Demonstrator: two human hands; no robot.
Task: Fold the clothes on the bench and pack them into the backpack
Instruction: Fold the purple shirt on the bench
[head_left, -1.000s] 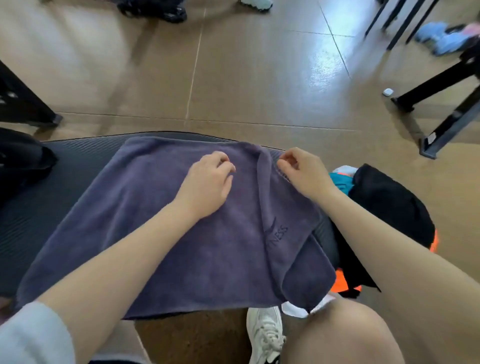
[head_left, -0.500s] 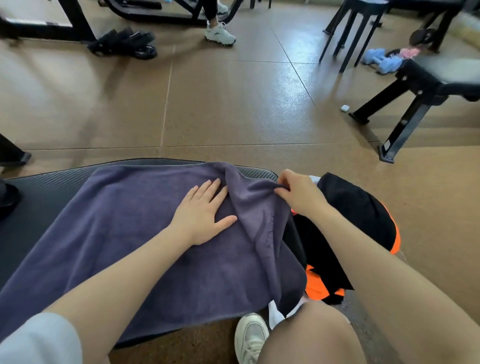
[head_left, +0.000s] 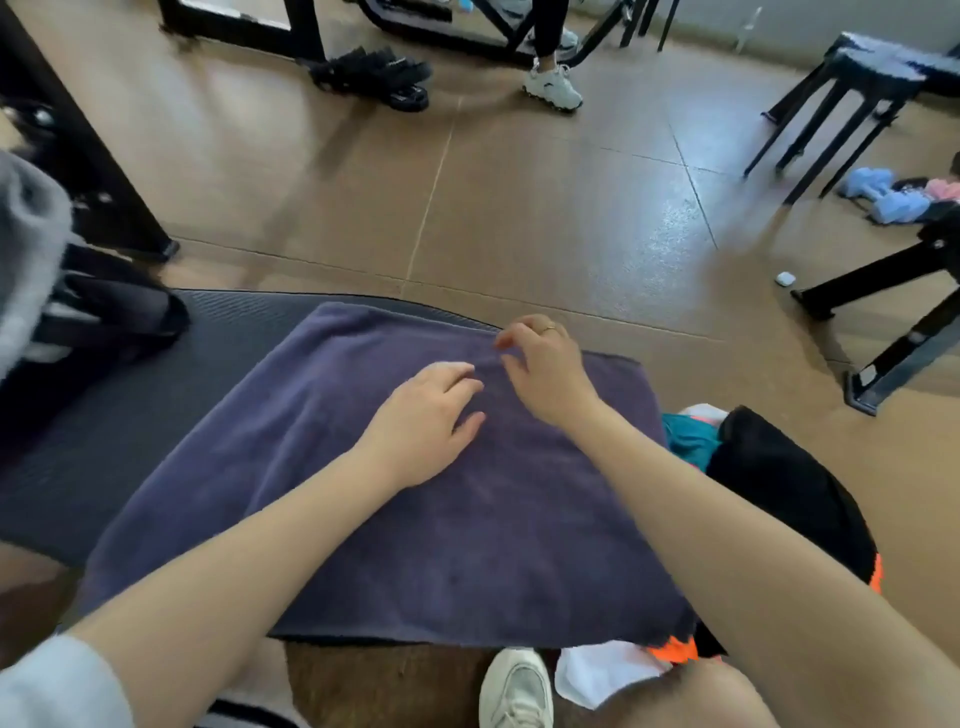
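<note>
Towel (head_left: 467, 519) now folded flat | right hand (head_left: 545, 374) fingertips blurred

Plain purple-grey towel (head_left: 415, 519), black ribbed bench (head_left: 104, 415), black-and-orange garment (head_left: 779, 493), teal cloth (head_left: 688, 439)

Brown tiled floor (head_left: 519, 208). Black stool (head_left: 852, 98), far right. Light-blue dumbbells (head_left: 883, 195) beside the stool's legs. Small white case (head_left: 785, 279) on the floor. Black sandals (head_left: 384, 78). Another person's white sneaker (head_left: 553, 85) near black equipment frame (head_left: 291, 31).
</note>
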